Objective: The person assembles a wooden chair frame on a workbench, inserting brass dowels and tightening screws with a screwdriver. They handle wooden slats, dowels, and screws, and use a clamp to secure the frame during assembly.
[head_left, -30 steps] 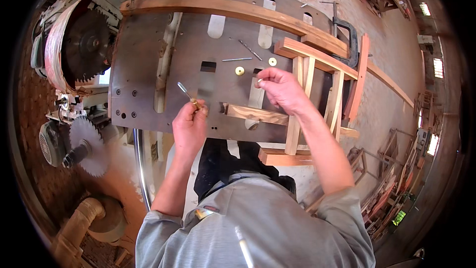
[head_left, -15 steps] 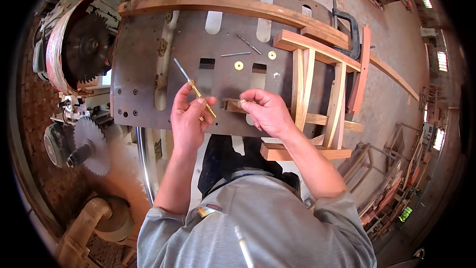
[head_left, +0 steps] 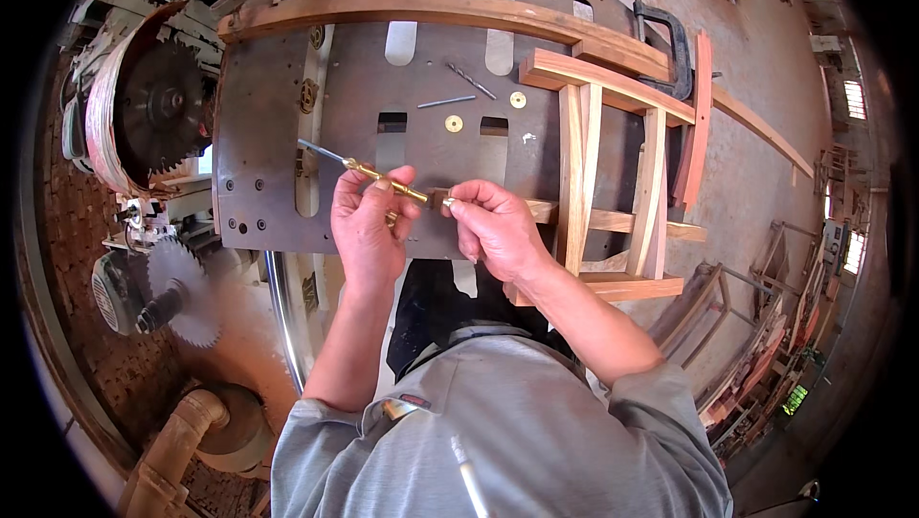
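Between its thumb and fingers, my left hand (head_left: 367, 231) holds a slim brass-coloured rod (head_left: 391, 183) with a thin silver shank (head_left: 321, 151) sticking out at the upper left. Another small brass bit (head_left: 392, 218) shows among its fingers. My right hand (head_left: 500, 229) pinches a small shiny metal piece (head_left: 448, 201), too little to name, close to the rod's brass end; a narrow gap seems to separate them. Beyond my hands, a twist drill bit (head_left: 472, 81), a thin grey rod (head_left: 446, 101) and two brass discs with centre holes, one nearer (head_left: 454, 123) and one farther (head_left: 518, 100), lie on the metal table (head_left: 258, 125).
A wooden frame (head_left: 613, 88) rests on the table's right side, reaching past its near edge. Behind it, a C-clamp (head_left: 682, 54) grips near a long wooden beam (head_left: 431, 8). Two toothed saw blades, one upper (head_left: 168, 97) and one lower (head_left: 187, 298), stand at the left. Slots pierce the tabletop.
My left hand has tilted the brass rod from steep to flatter, bringing its brass end toward my right hand. The right hand has shifted slightly left, still pinching the small piece.
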A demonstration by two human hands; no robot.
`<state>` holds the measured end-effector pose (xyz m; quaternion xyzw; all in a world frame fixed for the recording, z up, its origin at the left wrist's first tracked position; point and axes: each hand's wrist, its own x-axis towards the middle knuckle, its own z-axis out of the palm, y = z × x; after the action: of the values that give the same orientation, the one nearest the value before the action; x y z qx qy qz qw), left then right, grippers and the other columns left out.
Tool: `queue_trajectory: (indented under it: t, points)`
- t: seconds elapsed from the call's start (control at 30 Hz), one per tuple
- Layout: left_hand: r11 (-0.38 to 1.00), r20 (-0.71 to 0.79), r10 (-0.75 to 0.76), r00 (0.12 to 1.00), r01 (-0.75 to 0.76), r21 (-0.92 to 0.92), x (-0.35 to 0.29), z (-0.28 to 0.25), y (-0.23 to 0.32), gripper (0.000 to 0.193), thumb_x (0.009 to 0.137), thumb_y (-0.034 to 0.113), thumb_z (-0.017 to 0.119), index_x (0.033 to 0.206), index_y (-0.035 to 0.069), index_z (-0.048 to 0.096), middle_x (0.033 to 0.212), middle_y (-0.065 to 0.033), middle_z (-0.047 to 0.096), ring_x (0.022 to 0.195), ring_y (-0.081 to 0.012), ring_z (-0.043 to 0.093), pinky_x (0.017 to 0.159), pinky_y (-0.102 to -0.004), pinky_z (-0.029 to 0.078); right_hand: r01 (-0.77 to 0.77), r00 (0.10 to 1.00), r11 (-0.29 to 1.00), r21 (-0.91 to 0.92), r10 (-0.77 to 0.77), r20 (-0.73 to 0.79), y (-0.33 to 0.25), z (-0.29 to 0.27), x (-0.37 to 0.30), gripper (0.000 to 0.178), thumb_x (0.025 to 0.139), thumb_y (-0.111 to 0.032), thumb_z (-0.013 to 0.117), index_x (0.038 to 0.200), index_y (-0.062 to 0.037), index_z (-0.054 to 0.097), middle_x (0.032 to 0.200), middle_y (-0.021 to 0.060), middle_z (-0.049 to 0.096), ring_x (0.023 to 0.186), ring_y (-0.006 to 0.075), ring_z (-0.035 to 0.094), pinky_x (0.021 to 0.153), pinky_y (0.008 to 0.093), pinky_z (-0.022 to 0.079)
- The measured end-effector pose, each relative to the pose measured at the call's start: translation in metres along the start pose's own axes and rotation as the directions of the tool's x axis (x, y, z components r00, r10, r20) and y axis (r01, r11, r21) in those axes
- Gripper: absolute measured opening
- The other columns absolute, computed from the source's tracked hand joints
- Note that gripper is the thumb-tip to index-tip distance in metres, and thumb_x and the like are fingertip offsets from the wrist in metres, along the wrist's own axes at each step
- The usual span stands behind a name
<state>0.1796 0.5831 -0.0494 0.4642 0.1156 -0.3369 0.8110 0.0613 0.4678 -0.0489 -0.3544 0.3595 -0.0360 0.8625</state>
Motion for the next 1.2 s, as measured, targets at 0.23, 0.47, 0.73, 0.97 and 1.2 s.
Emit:
queue_trajectory:
  t: [0.23,0.47,0.73,0.97,1.2]
  points:
    - [1.0,-0.005,-0.019,1.0,0.019,-0.013,-0.003,0.001,-0.007,0.011,0.094,0.004,0.052,0.104,0.009,0.051,0.097,-0.0195,0.069,0.055,-0.014,0.061,0.038,-0.0193,0.035,-0.039,0.999,0.997,0.062,0.039,-0.007,-0.001,0.004,0.004,0.006,0.095,-0.006,0.057,0.1,-0.0056,0.061,0.084,0.0039,0.063,0.047,0.0065,0.046,0.041,0.0227,0.034]
    - [0.998,-0.022,-0.058,0.998,0.057,-0.031,0.0,0.002,-0.01,0.012,0.094,0.005,0.052,0.103,0.008,0.045,0.097,-0.0194,0.068,0.054,-0.0137,0.06,0.039,-0.0207,0.035,-0.049,0.999,0.998,0.047,0.049,-0.006,0.001,0.003,0.007,0.006,0.095,-0.006,0.057,0.1,-0.0059,0.06,0.085,0.0036,0.063,0.047,0.0066,0.046,0.041,0.0226,0.034]
    - [0.997,-0.018,-0.074,0.997,0.074,-0.024,0.003,-0.001,-0.011,0.012,0.094,0.004,0.051,0.104,0.008,0.046,0.098,-0.0177,0.069,0.054,-0.0131,0.06,0.039,-0.0206,0.035,-0.062,0.998,0.997,0.045,0.062,-0.003,0.0,0.003,0.01,0.007,0.095,-0.008,0.057,0.101,-0.0057,0.06,0.085,0.0042,0.063,0.047,0.0072,0.046,0.041,0.0234,0.035]
    - [0.998,-0.004,-0.066,0.998,0.066,0.018,0.002,0.003,-0.01,0.012,0.095,0.005,0.051,0.106,0.008,0.047,0.095,-0.015,0.068,0.056,-0.0118,0.059,0.041,-0.0198,0.037,-0.004,1.0,0.999,0.043,0.005,-0.017,-0.002,-0.001,0.015,0.007,0.095,-0.007,0.057,0.1,-0.0037,0.06,0.084,0.006,0.063,0.047,0.0073,0.047,0.04,0.0232,0.037]
    - [0.967,0.108,-0.051,0.993,0.022,0.255,0.002,-0.006,-0.02,0.021,0.093,0.002,0.051,0.113,0.007,0.049,0.09,-0.0103,0.067,0.056,-0.0078,0.055,0.044,-0.0188,0.037,0.023,1.0,0.999,-0.033,-0.023,0.006,-0.027,0.005,0.024,0.008,0.094,-0.008,0.057,0.099,-0.0014,0.06,0.081,0.0066,0.063,0.047,0.0062,0.047,0.039,0.0223,0.036]
